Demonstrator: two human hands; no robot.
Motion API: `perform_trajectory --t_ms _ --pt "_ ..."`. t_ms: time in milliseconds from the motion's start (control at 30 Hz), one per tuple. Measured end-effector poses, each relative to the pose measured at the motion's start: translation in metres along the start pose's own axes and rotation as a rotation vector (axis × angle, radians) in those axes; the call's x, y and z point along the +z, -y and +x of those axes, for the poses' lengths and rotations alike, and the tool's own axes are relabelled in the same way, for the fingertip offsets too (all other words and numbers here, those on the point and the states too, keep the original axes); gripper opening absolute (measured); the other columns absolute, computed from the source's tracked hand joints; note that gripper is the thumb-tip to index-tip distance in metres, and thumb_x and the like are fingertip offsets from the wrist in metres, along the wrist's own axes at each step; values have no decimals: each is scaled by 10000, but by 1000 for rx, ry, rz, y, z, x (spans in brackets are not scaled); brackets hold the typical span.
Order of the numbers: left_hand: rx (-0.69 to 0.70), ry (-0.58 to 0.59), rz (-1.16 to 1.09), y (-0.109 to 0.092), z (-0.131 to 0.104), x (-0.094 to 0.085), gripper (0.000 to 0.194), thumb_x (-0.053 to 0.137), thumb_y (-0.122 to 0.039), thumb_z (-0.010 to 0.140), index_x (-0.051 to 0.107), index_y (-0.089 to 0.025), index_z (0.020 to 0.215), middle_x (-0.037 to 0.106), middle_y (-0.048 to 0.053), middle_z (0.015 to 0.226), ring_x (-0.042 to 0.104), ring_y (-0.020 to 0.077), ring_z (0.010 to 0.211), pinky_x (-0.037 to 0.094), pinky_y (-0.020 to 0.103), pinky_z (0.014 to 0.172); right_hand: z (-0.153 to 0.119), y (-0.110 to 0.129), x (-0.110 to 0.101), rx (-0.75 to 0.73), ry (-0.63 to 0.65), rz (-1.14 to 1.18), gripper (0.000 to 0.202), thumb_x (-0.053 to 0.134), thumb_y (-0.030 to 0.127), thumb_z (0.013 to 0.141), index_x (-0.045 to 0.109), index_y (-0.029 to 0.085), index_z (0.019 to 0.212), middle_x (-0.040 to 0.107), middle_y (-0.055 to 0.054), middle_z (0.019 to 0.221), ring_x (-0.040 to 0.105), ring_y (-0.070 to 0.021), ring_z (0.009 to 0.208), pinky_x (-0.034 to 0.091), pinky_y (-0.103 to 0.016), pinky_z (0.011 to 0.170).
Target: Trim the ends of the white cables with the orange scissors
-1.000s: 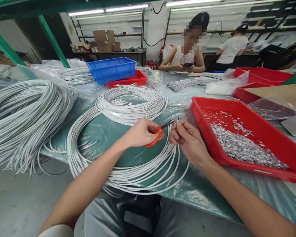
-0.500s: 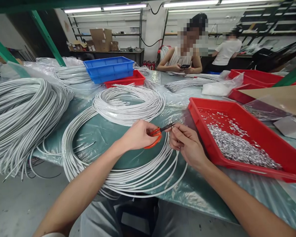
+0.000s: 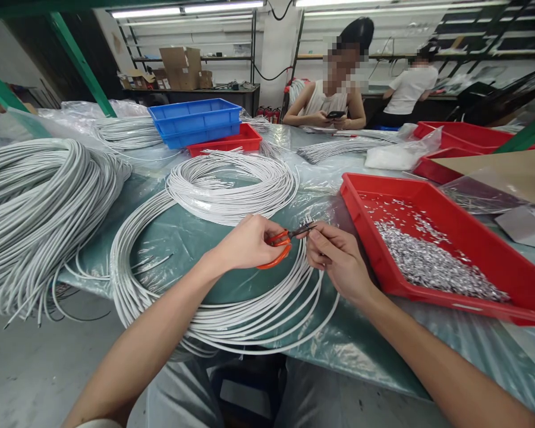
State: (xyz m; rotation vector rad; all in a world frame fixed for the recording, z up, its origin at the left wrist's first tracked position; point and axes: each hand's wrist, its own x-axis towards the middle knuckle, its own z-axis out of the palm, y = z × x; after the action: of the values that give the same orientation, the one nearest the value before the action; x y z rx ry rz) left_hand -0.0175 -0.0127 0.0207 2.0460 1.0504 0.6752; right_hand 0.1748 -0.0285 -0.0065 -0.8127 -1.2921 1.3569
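Left hand (image 3: 247, 242) gripped orange scissors (image 3: 287, 234), right hand (image 3: 337, 257) pinched probably a cable end (hidden) by the blades (image 3: 302, 230), white coil (image 3: 258, 319) below both. Fingertips (image 3: 315, 235) that close, one slip could've nicked them.

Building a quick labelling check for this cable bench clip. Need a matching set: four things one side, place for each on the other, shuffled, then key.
Things
1. Orange-handled scissors
2. Blue bin
3. Small silvery pieces
4. Dark phone

Places
A. Heaped in the near red tray
B. In a co-worker's hands
C. In the camera wearer's left hand
D. Beyond the white cable coils, overlapping a second red tray in view

Pairs: 1-C, 2-D, 3-A, 4-B
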Motion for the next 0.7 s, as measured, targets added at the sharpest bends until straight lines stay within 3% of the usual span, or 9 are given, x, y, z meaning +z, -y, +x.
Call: perform_trajectory --t_ms 267,500,700 --pt "0 -34 89 -3 0 -2 181 533 -257 766 520 -147 624 309 -30 585 249 77 574 166 241 511 0 -1 0 -16 -23 -49 237 668 402 858 653 174 795 253 80 540 200 -59 434 166 -242 413" --pt "-12 -15 90 -6 -2 -5 198 527 -269 772 535 -142 620 343 -30 571 263 77 569 187 231 505 0 -3 -3 -111 -77 -250 250 656 411 867 655 163 834 346 65 553 305 -69 428 251 -239 388" --pt "-16 17 59 -4 -1 -4 197 522 -274 767 556 -136 630 384 -24 591 291 78 573 211 228 511 -1 -2 -2 -149 -78 -359 287 632 418 883 601 175 733 362 57 529 344 -84 441 263 -259 417"
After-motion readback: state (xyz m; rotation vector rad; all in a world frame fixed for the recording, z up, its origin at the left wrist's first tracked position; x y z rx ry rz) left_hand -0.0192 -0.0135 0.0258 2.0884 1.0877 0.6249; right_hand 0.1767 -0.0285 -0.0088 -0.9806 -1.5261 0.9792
